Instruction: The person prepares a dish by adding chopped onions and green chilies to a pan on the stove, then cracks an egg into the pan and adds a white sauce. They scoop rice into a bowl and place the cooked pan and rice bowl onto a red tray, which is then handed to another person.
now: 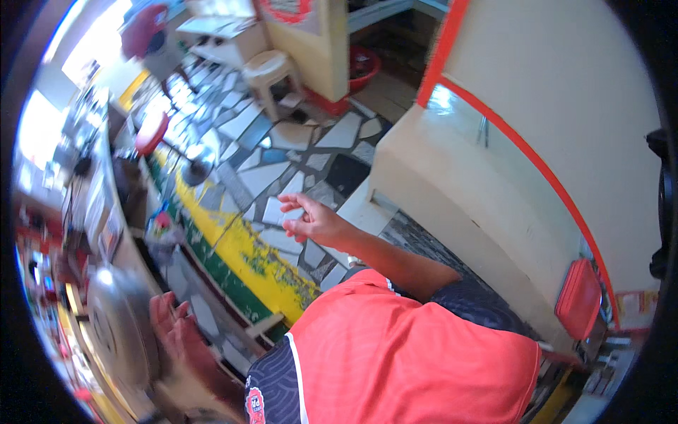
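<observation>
My right hand [312,220] is held out in front of me over the floor of broken tiles [286,143]; its fingers are apart and slightly bent, with nothing in them. At the lower left my left hand [177,328], blurred, has its fingers curled loosely beside a round metal object [119,323], perhaps a fan or a pan. A gap between hand and object cannot be made out, nor whether they touch. Above that hand a plastic bag with colourful contents [161,233] sits by the counter.
A cluttered counter [114,196] runs along the left. A red-topped stool [152,133] stands near it. Farther off are a plastic stool [270,69], a person [153,47] and a red basin [363,69]. A pale ledge [450,175] and red stacked seats [580,299] are on the right.
</observation>
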`<move>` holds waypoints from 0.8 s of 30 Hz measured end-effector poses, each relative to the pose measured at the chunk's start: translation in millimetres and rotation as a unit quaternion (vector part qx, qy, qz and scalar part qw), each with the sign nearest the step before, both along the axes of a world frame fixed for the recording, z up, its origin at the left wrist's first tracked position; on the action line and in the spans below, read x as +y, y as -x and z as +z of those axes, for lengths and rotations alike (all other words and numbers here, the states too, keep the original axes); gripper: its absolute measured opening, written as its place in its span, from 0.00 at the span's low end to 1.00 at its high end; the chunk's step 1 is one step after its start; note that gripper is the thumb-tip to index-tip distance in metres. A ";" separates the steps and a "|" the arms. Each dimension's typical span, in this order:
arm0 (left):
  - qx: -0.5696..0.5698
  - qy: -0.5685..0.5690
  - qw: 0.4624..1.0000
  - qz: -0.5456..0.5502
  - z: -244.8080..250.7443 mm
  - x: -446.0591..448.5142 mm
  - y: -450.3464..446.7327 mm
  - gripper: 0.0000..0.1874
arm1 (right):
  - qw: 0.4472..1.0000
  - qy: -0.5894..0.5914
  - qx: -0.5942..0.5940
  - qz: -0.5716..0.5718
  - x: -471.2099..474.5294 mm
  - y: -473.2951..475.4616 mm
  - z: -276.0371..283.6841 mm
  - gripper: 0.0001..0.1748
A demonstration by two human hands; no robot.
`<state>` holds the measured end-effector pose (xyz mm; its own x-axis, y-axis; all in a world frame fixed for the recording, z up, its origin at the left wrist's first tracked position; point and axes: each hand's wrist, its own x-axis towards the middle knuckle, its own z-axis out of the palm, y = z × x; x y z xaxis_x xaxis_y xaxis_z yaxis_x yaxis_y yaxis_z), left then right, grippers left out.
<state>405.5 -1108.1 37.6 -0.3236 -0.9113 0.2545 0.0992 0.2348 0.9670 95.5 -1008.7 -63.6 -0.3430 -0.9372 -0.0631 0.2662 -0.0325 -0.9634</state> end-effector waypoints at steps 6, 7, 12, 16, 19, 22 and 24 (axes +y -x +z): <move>-0.014 -0.274 0.953 -0.130 -103.5 -98.4 231.3 0.28 | 0.977 -0.088 -0.055 -0.184 14.7 152.4 -57.3 0.28; -0.023 -0.265 0.954 -0.141 -105.5 -119.0 255.7 0.28 | 0.971 -0.097 -0.070 -0.207 9.6 173.8 -63.2 0.28; -0.120 -0.184 0.969 -0.116 -113.4 -255.9 349.3 0.25 | 0.953 -0.104 -0.088 -0.269 -51.0 256.4 -83.7 0.28; -0.141 -0.179 0.958 -0.177 -128.1 -364.6 454.5 0.22 | 0.932 -0.104 -0.090 -0.334 -115.0 344.7 -90.5 0.26; -0.185 -0.205 0.937 -0.216 -121.6 -412.7 558.3 0.20 | 0.912 -0.139 -0.086 -0.376 -153.5 390.9 -82.9 0.27; -0.221 -0.196 0.883 -0.365 -124.5 -413.2 692.0 0.19 | 0.881 -0.150 -0.059 -0.445 -158.7 438.4 -71.6 0.28; -0.259 -0.172 0.832 -0.460 -127.2 -398.9 778.9 0.18 | 0.850 -0.190 -0.070 -0.486 -151.5 467.3 -70.3 0.25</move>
